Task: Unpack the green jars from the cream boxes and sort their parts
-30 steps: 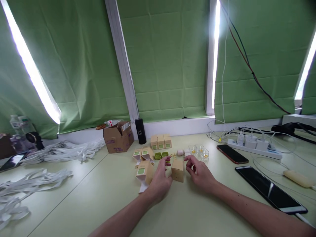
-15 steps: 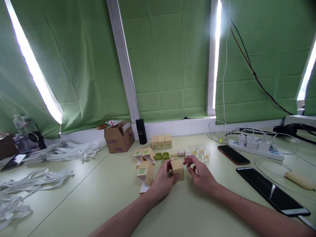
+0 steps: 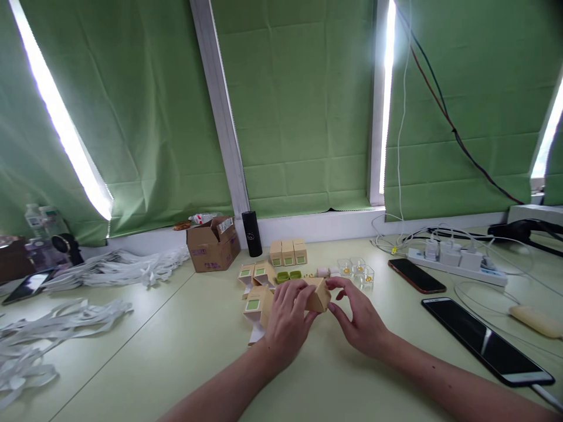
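A small tan cardboard box lies tilted between my two hands. My left hand is wrapped round its left side, fingers over the top and thumb below. The fingertips of my right hand touch the box's right end, thumb and index finger apart. Just left of my left hand stands an open tan box with a green label, its flap hanging down. Two more open boxes are behind it. Green small trays sit beyond my left hand, partly hidden by it.
Three closed tan boxes, clear cups and pink-white rolls stand farther back. A carton and black cylinder are by the wall. White straps lie left; phones and a power strip lie right.
The held box has been tipped over, its end now turned to the right. My left hand has rolled over its top, and my right fingertips have come onto its right end.
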### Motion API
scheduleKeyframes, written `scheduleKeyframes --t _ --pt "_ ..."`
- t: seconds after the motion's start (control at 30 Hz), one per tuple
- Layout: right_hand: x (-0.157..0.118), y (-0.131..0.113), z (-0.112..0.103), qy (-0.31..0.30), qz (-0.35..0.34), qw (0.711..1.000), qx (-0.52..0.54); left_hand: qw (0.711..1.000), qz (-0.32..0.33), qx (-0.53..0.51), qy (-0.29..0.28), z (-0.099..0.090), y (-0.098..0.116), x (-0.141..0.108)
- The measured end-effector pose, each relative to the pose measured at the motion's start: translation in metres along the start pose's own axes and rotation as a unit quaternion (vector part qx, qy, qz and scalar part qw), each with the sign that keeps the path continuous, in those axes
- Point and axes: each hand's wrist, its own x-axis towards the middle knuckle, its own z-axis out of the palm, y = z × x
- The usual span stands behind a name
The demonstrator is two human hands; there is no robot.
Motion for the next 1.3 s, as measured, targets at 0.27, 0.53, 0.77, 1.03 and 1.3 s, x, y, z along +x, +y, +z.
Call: scheduleKeyframes --t 0.27,0.53,0.77,1.03,1.3 --pt "-0.0014 -0.0082 -0.0018 -0.009 -0.037 0.999 -0.01 0.995 0.071 0.07 -0.013 -0.0048 0.0001 -0.0057" --pt "-0.0077 -0.0071 0.0019 -0.024 -0.055 0.996 -0.069 0.989 0.106 0.089 -0.047 -0.0056 0.0026 -0.0076" --pt "-0.0078 -0.0067 0.005 -0.033 -0.042 0.997 -0.056 0.986 0.096 0.106 -0.09 -0.0036 0.0063 -0.0049" --pt "-0.0042 -0.0039 0.006 -0.025 -0.001 0.999 -0.026 0.991 0.068 0.084 -0.073 0.0019 0.0037 -0.0024" --pt "-0.0004 -0.0024 -0.0009 -0.014 0.041 0.999 0.014 0.995 -0.028 0.009 -0.1 -0.0004 0.0041 -0.0004"
